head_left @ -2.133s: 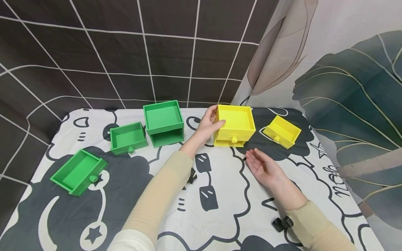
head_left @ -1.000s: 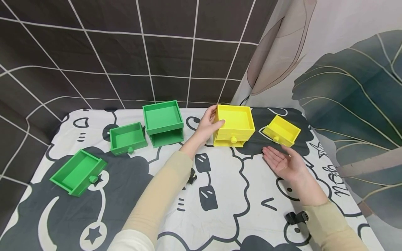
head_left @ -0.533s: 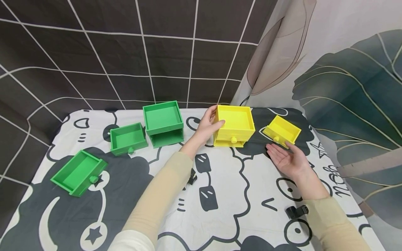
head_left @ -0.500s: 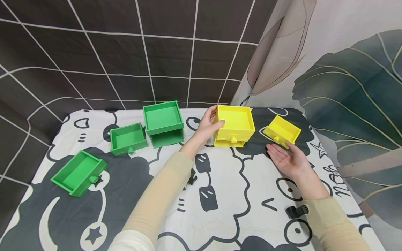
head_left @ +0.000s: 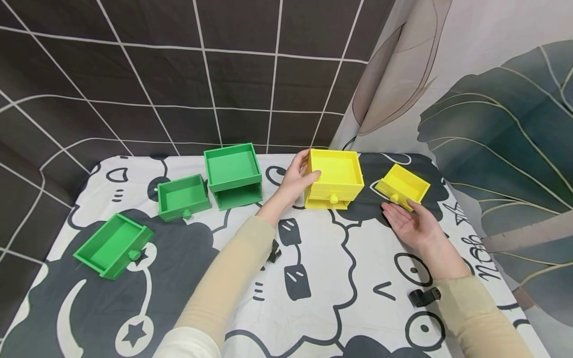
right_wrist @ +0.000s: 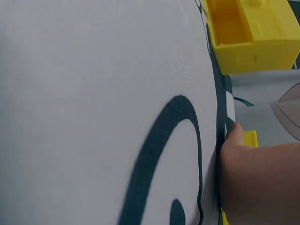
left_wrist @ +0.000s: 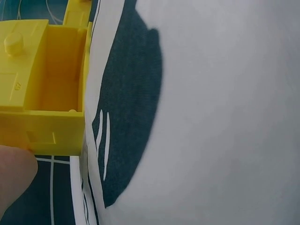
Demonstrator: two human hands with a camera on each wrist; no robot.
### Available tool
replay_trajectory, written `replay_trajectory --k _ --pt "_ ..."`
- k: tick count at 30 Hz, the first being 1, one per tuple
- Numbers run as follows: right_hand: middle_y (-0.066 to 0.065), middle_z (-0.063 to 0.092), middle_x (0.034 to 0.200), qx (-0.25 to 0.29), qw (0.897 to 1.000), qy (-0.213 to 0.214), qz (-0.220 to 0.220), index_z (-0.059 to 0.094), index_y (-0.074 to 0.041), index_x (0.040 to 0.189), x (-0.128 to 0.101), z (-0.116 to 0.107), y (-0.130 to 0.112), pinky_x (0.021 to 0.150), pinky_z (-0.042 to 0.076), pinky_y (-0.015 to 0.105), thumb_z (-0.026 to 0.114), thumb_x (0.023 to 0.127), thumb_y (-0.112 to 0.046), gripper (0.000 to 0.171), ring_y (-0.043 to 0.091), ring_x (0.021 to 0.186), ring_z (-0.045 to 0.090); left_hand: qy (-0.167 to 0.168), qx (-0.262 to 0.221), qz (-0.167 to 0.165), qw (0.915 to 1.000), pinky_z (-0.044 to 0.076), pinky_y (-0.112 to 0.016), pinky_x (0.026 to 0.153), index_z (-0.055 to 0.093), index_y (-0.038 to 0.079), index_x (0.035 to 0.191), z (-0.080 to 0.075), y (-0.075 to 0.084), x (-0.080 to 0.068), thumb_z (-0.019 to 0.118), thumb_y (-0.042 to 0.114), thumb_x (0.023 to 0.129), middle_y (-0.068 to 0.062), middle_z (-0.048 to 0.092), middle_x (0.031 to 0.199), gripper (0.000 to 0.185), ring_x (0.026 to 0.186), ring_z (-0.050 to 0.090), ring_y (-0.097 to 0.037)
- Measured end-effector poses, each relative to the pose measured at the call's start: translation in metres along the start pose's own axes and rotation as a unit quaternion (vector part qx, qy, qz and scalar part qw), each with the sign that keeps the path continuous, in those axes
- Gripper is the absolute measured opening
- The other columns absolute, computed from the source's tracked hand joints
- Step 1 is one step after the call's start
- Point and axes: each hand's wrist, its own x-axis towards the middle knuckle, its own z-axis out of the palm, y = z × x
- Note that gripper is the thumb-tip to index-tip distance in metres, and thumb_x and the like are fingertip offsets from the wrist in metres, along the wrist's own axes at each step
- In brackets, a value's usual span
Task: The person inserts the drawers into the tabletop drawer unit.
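Sliding from six o'clock of the yellow cabinet (head_left: 334, 178) out toward four, the right hand (head_left: 413, 226) now lies palm-up, fingers straight and empty, just beside the loose yellow drawer (head_left: 402, 186) at its front. The left hand (head_left: 299, 180) stays curled on the cabinet's left wall, bracing it. That drawer looks next.

Loose drawer (head_left: 403, 186) right of cabinet (head_left: 334, 178), both on tablecloth (head_left: 313, 278).

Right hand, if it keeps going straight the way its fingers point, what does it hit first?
Most likely the loose yellow drawer. The right hand lies palm up with its fingertips just short of that drawer's knobbed front; whether they already touch is hard to judge.
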Motion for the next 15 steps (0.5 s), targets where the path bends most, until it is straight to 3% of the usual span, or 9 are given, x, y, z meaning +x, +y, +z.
replay_trajectory --k 6,15 --pt "0.018 0.078 0.123 0.009 1.000 0.015 -0.002 0.052 -0.018 0.148 0.0016 0.0037 -0.0009 0.126 0.045 0.028 0.065 0.107 -0.031 0.045 0.023 0.130 0.070 0.001 -0.001 -0.003 1.0000 0.029 -0.026 0.135 0.033 0.012 0.164 -0.0002 0.0016 -0.0010 0.067 0.005 0.098 -0.006 0.036 0.171 0.075 0.161 0.033 -0.022" --pt "0.017 0.079 0.122 0.010 1.000 0.022 -0.002 0.056 -0.018 0.142 0.0046 0.0055 -0.0033 0.123 0.047 0.027 0.067 0.106 -0.029 0.039 0.024 0.126 0.073 -0.001 -0.002 0.000 1.0000 0.029 -0.027 0.135 0.033 0.011 0.164 -0.0001 0.0008 -0.0012 0.065 0.004 0.099 -0.007 0.036 0.171 0.074 0.161 0.032 -0.023"
